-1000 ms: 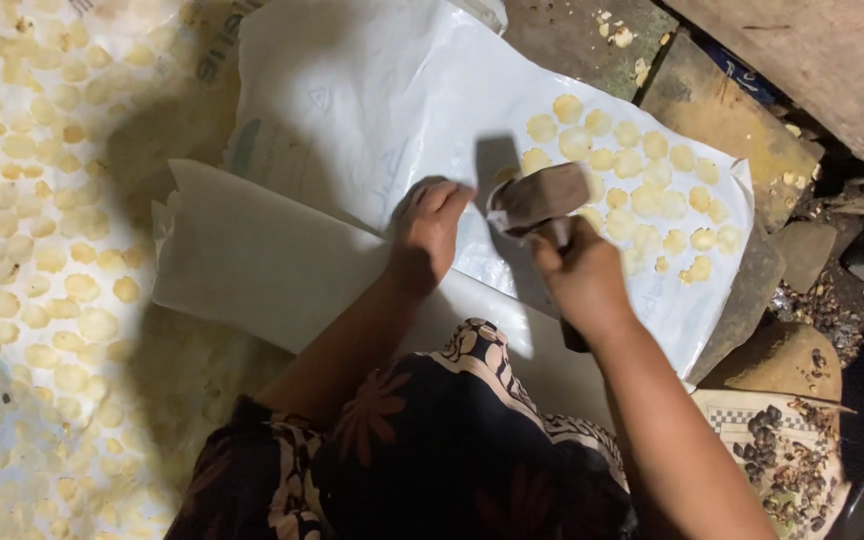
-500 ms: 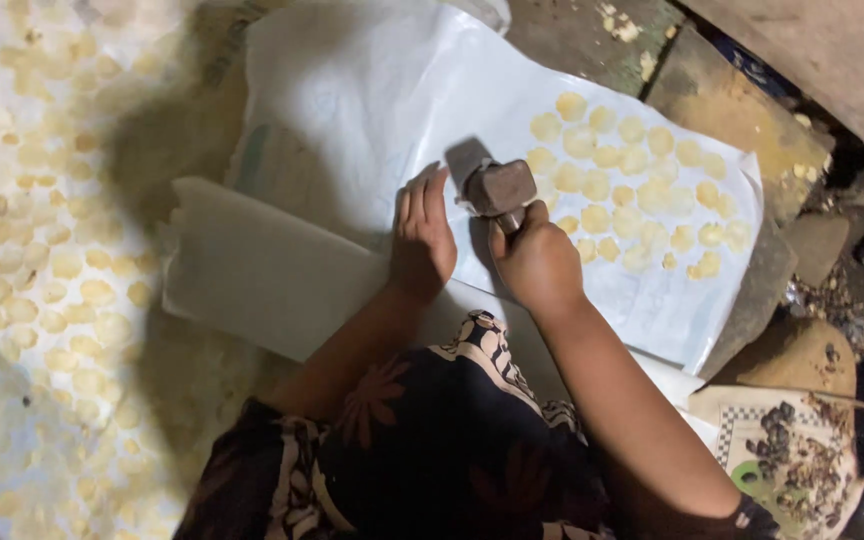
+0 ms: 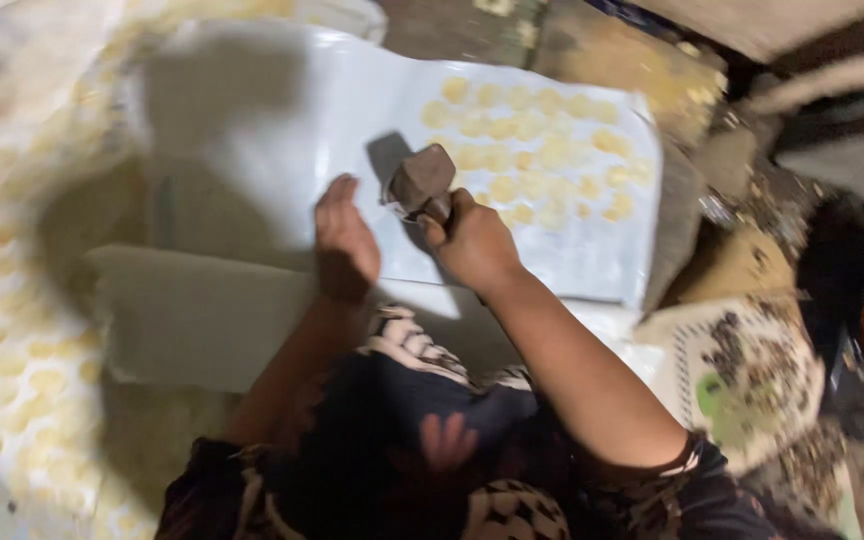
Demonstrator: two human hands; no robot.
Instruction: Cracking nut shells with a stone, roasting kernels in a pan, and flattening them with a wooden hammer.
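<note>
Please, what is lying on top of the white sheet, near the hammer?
On the white sheet lie many flat pale yellow discs, right of the hammer held in the right hand. The left hand presses on the sheet. Whatever is directly under the hammer head is covered.

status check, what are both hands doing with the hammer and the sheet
Right hand shut on hammer, head low over white sheet. Left hand flat on sheet beside it. Yellow discs lie just past the hammer.

Mallet: brown head. Discs: pale yellow. Sheet: white. Garment: dark, cream and reddish floral print.
</note>
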